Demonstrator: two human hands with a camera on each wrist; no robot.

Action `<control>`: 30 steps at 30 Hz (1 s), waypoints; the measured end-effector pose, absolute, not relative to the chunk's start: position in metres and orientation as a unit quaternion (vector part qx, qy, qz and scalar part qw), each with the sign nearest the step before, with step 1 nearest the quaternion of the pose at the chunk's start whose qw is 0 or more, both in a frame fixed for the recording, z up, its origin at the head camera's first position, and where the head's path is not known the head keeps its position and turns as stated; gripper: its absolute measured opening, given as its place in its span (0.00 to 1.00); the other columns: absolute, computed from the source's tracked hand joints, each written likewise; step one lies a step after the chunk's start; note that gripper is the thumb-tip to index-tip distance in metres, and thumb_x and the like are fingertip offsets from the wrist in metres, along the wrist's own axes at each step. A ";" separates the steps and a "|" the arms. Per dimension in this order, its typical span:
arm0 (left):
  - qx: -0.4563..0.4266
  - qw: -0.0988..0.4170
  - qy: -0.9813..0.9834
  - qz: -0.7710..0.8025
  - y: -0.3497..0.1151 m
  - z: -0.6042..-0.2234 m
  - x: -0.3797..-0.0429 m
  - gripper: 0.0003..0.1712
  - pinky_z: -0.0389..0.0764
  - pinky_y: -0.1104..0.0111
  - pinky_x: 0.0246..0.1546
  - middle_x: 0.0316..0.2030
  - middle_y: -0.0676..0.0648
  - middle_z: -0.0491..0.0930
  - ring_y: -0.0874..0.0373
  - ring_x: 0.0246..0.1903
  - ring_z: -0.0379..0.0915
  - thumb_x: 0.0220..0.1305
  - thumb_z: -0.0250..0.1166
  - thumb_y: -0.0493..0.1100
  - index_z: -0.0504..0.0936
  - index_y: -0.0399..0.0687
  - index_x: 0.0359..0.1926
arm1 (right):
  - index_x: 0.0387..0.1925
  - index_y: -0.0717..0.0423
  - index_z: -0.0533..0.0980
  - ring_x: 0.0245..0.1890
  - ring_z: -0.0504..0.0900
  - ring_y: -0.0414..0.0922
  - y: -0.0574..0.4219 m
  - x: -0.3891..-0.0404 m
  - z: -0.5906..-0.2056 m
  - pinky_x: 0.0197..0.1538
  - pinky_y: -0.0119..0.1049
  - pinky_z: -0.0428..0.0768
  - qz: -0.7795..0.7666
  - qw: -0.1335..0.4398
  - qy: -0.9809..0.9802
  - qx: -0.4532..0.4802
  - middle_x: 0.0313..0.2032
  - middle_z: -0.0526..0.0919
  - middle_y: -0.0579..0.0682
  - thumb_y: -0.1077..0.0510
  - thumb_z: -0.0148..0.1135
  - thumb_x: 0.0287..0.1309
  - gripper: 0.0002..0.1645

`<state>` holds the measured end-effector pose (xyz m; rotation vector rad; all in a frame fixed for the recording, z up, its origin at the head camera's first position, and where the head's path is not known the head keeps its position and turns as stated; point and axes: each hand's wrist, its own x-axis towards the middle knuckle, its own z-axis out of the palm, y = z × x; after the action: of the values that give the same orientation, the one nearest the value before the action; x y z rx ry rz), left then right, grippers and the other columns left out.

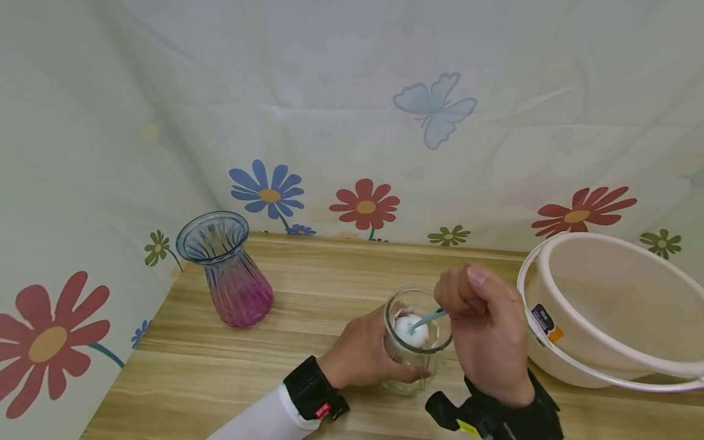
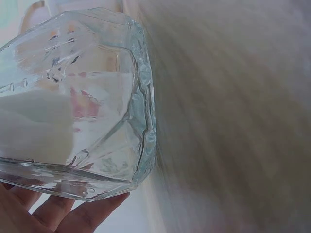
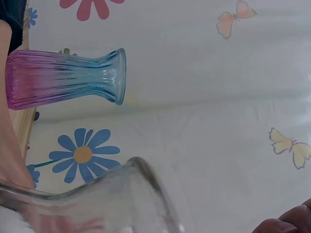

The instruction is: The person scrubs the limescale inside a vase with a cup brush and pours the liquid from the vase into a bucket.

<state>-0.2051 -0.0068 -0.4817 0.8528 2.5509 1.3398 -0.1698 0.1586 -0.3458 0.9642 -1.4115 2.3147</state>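
Observation:
My left hand (image 1: 363, 351) grips a clear glass jar (image 1: 401, 353) around its side, thumb across the front. In the left wrist view the thick faceted base of the glass jar (image 2: 104, 131) is close to the tabletop; I cannot tell if it touches. Inside the jar is the white sponge head (image 1: 411, 330) of a bottle brush, its pale blue handle (image 1: 428, 319) slanting out over the rim. Above the right of the rim, my right hand (image 1: 484, 324) holds the handle with curled fingers. The right wrist view catches only some fingertips (image 3: 282, 225).
A ribbed blue-to-pink glass vase (image 1: 239, 281) stands upright at the left of the wooden table (image 1: 308, 269). To the right is a cream bucket (image 1: 583, 342) with its handle lowered over the near side. A flower-printed cloth (image 1: 330, 122) hangs behind.

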 end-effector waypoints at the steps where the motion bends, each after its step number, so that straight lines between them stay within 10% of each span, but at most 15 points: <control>1: 0.282 0.069 0.846 0.447 -0.006 -0.482 -0.205 0.49 0.81 0.72 0.47 0.52 0.64 0.78 0.70 0.48 0.77 0.44 0.78 0.75 0.66 0.73 0.64 | 0.21 0.55 0.51 0.21 0.51 0.41 0.160 -0.169 -0.345 0.31 0.39 0.49 0.800 0.137 -0.477 0.336 0.21 0.49 0.46 0.71 0.19 0.72 0.23; 30: 0.271 0.075 0.851 0.443 -0.007 -0.480 -0.204 0.55 0.81 0.70 0.49 0.55 0.64 0.78 0.69 0.50 0.77 0.43 0.77 0.77 0.64 0.73 0.69 | 0.22 0.56 0.50 0.22 0.50 0.43 0.150 -0.179 -0.355 0.31 0.39 0.49 0.795 0.147 -0.492 0.324 0.22 0.49 0.47 0.72 0.25 0.75 0.22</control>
<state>-0.2041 -0.0071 -0.4804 0.8134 2.5544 1.3276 -0.1790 0.1503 -0.3555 0.9312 -1.4148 2.2887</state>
